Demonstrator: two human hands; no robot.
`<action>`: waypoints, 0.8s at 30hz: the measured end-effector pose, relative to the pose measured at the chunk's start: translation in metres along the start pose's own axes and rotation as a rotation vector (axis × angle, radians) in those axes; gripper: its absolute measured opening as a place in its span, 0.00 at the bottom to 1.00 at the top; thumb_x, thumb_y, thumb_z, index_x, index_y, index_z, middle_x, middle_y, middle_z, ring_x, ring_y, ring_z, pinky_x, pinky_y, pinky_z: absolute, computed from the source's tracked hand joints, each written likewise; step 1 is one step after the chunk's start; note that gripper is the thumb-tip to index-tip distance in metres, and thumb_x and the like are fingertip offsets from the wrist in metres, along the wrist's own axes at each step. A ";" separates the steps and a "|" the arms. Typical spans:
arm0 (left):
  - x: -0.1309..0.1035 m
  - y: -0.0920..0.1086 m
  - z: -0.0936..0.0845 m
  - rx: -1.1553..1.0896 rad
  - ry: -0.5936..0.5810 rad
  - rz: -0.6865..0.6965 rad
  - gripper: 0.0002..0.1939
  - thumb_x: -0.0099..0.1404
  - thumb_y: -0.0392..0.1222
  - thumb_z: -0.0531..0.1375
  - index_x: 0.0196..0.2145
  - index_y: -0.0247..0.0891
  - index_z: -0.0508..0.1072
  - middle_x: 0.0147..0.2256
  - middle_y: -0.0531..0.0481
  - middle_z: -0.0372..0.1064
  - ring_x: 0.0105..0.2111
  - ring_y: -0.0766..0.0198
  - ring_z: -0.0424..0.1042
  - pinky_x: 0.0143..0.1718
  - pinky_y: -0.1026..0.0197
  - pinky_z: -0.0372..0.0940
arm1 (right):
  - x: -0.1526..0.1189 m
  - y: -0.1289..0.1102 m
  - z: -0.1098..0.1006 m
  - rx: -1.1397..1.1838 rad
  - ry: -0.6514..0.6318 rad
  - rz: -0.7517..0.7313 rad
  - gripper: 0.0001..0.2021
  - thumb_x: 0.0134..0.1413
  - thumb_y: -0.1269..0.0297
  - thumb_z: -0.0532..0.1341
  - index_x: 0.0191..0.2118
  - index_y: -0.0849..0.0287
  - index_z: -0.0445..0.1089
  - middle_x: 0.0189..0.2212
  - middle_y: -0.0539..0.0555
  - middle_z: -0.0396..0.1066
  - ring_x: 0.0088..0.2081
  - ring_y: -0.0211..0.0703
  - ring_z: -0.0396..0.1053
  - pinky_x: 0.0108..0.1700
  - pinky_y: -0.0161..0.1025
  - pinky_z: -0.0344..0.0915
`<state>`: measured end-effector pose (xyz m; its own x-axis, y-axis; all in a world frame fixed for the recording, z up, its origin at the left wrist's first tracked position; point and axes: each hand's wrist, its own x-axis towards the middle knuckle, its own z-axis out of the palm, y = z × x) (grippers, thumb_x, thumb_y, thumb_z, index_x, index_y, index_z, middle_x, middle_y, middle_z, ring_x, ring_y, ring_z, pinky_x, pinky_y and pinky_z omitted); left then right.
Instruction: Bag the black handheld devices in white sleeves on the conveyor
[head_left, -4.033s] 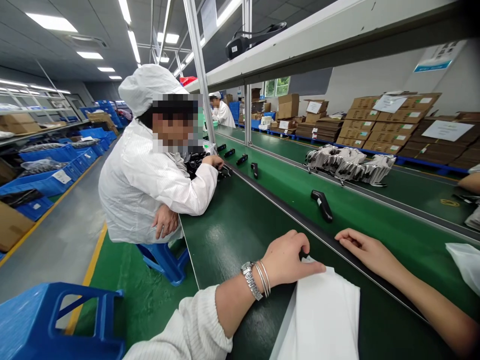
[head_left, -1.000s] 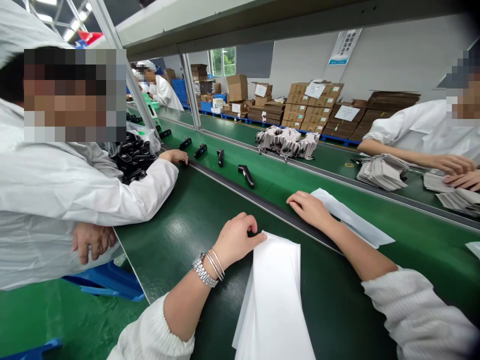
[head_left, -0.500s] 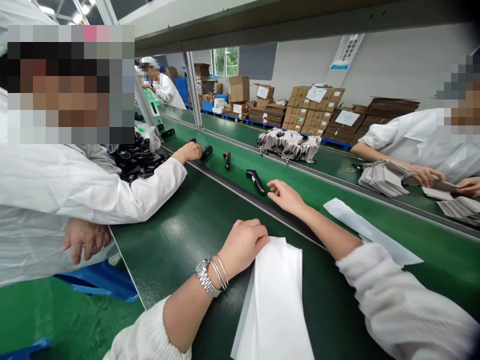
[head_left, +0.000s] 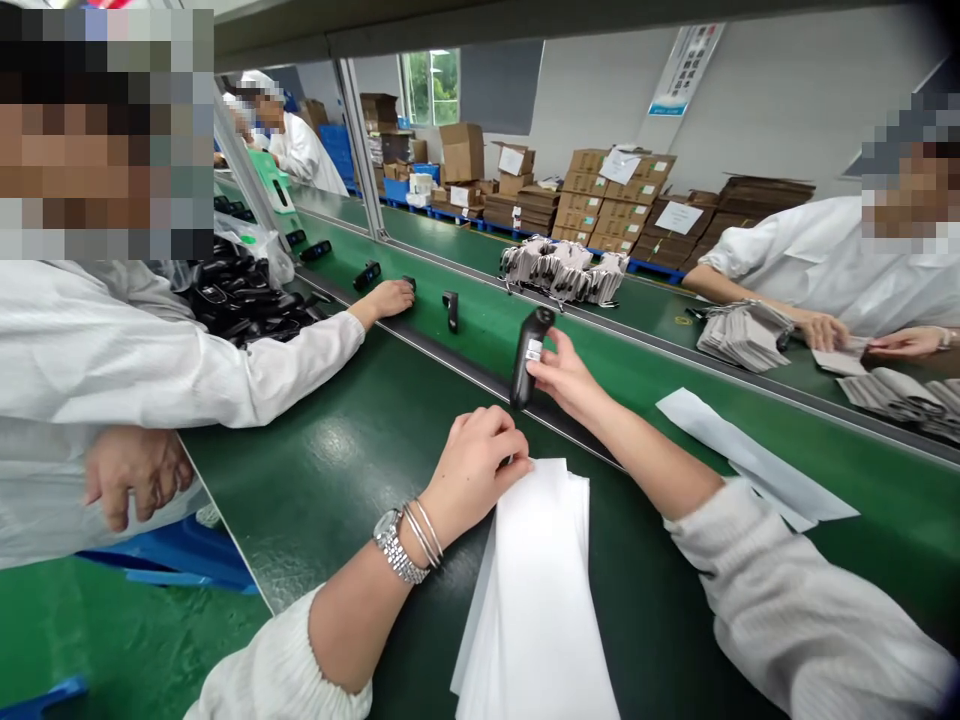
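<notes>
My right hand (head_left: pixel 571 378) grips a black handheld device (head_left: pixel 523 372), angled at its head and with a small white label, and holds it upright above the near edge of the green conveyor belt. My left hand (head_left: pixel 474 468), wearing a watch and bangles, is closed at the top edge of a stack of long, flat white bags (head_left: pixel 546 590). Its fingertips pinch the corner there. The stack lies on the dark green table (head_left: pixel 322 520). Farther along the belt stands another black device (head_left: pixel 450 311), untouched by my hands.
At left, a co-worker's hand (head_left: pixel 391 298) touches a device on the belt, beside a pile of black devices (head_left: pixel 232 300). Loose white bags (head_left: pixel 739 440) lie on the belt at right. Grey bundles (head_left: pixel 562 270) sit beyond the rail, where another person's hands (head_left: pixel 825 330) handle similar pieces.
My right hand has taken hold of the black device that lay on the belt and lifted it upright. My left hand stays at the bag stack's top edge. The view has shifted slightly.
</notes>
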<state>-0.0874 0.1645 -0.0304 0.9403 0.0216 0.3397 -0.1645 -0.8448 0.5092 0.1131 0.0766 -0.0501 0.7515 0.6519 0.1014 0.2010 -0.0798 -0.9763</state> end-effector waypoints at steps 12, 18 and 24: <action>0.001 0.008 -0.006 -0.047 0.106 0.051 0.03 0.63 0.38 0.60 0.30 0.39 0.72 0.37 0.52 0.64 0.40 0.65 0.64 0.48 0.56 0.57 | -0.078 -0.020 -0.019 0.319 -0.070 -0.058 0.45 0.42 0.63 0.72 0.60 0.42 0.44 0.41 0.49 0.64 0.34 0.37 0.68 0.40 0.40 0.70; -0.002 0.012 -0.006 -0.098 0.102 0.072 0.03 0.64 0.38 0.59 0.31 0.38 0.71 0.38 0.50 0.63 0.42 0.64 0.65 0.47 0.56 0.59 | -0.090 -0.023 -0.008 0.226 -0.116 -0.099 0.38 0.49 0.60 0.68 0.60 0.43 0.46 0.47 0.52 0.63 0.36 0.38 0.69 0.40 0.40 0.69; -0.003 0.016 -0.007 -0.220 0.229 0.053 0.04 0.66 0.35 0.55 0.32 0.36 0.67 0.41 0.47 0.59 0.41 0.65 0.63 0.44 0.61 0.62 | -0.103 -0.030 0.002 0.131 -0.268 -0.037 0.19 0.64 0.48 0.50 0.52 0.53 0.66 0.50 0.57 0.65 0.49 0.45 0.67 0.49 0.42 0.67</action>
<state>-0.0952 0.1545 -0.0178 0.8413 0.1216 0.5267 -0.2954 -0.7127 0.6362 0.0281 0.0130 -0.0312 0.5489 0.8299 0.1005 0.1292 0.0345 -0.9910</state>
